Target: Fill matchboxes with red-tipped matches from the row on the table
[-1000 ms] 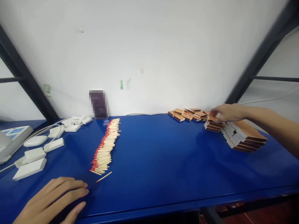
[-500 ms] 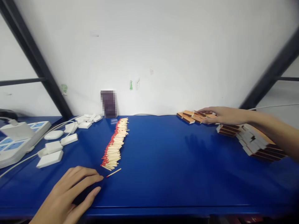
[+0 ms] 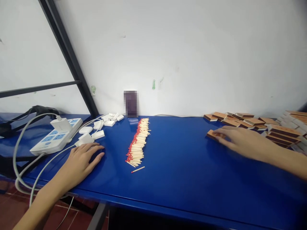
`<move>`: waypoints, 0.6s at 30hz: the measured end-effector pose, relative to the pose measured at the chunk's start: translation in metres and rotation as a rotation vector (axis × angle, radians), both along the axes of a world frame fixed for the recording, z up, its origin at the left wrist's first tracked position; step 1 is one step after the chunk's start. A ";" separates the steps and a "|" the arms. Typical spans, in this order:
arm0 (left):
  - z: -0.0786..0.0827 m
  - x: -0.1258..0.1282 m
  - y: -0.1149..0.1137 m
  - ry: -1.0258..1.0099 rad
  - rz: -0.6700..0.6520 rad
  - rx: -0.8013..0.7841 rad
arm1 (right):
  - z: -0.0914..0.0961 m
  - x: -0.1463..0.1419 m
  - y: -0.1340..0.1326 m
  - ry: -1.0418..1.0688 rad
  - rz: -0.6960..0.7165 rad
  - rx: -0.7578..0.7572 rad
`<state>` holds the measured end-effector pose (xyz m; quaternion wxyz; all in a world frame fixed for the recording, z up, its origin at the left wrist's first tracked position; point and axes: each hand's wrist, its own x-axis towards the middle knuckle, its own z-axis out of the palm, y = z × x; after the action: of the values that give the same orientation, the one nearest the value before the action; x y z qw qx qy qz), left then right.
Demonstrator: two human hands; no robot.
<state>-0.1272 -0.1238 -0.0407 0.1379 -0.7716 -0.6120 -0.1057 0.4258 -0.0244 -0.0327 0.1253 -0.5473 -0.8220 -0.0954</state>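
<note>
My right hand (image 3: 232, 139) has its fingers around one end of an orange-brown matchbox (image 3: 211, 134), which is low over or on the blue table (image 3: 177, 179); I cannot tell if it touches. Behind that hand lies a heap of matchboxes (image 3: 230, 122). To its right, more matchboxes (image 3: 283, 131) stand in a stack, partly hidden by the forearm. On the left, my left hand (image 3: 83, 159) rests with its fingers spread beside small white boxes (image 3: 98, 134). Between the hands runs a long row of matches (image 3: 137, 145), red heads to the left. One loose match (image 3: 137, 170) lies in front of it.
A white power strip (image 3: 56, 135) with a plug (image 3: 61, 124) and looping cables (image 3: 18, 159) sits at the left edge. A dark upright rectangle (image 3: 131, 103), blurred out, leans at the wall. A black frame post (image 3: 72, 54) rises behind.
My right hand has come forward from the heap with a matchbox in it. My left hand has drawn back left toward the white boxes. The view has turned left.
</note>
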 end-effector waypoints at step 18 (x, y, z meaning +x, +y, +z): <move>0.003 0.008 -0.042 -0.187 -0.257 -0.116 | 0.014 -0.230 -0.078 0.131 0.660 -0.263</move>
<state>-0.1190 -0.1657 -0.0378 0.0211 -0.8370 -0.5234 -0.1583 0.1961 -0.1028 -0.0190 0.1304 -0.2690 -0.9498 0.0920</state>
